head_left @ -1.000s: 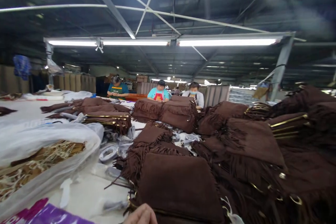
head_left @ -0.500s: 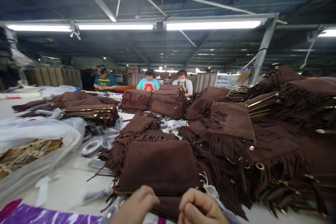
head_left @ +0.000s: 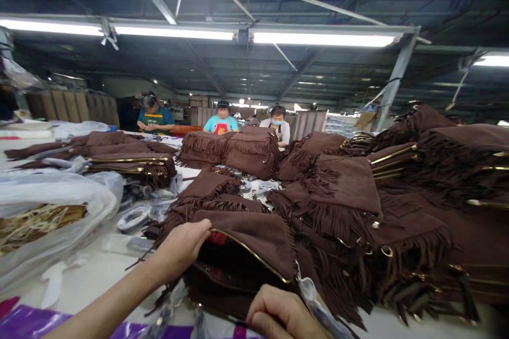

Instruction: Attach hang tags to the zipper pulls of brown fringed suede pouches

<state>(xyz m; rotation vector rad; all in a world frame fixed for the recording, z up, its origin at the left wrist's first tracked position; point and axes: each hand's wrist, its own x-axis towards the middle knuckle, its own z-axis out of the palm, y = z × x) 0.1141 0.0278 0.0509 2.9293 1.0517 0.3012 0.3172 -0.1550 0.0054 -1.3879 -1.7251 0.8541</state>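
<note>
A brown suede fringed bag (head_left: 258,241) lies in front of me on the white table (head_left: 95,280), its gold-zipped mouth pulled open. My left hand (head_left: 181,246) grips the upper left edge of that opening and lifts it. At the bottom edge of the view, my right hand (head_left: 280,315) holds the bag's near lower edge, next to a clear plastic piece (head_left: 318,304). Inside the opening something red (head_left: 218,238) shows.
Piles of the same brown fringed bags (head_left: 397,201) fill the right and middle of the table. A clear plastic sack (head_left: 51,217) lies at the left, purple packaging (head_left: 24,318) at the near left. Three people (head_left: 221,122) work at the table's far end.
My left hand has reached forward from the bottom edge and pulled the bag's zipped mouth open. The view has shifted slightly left.
</note>
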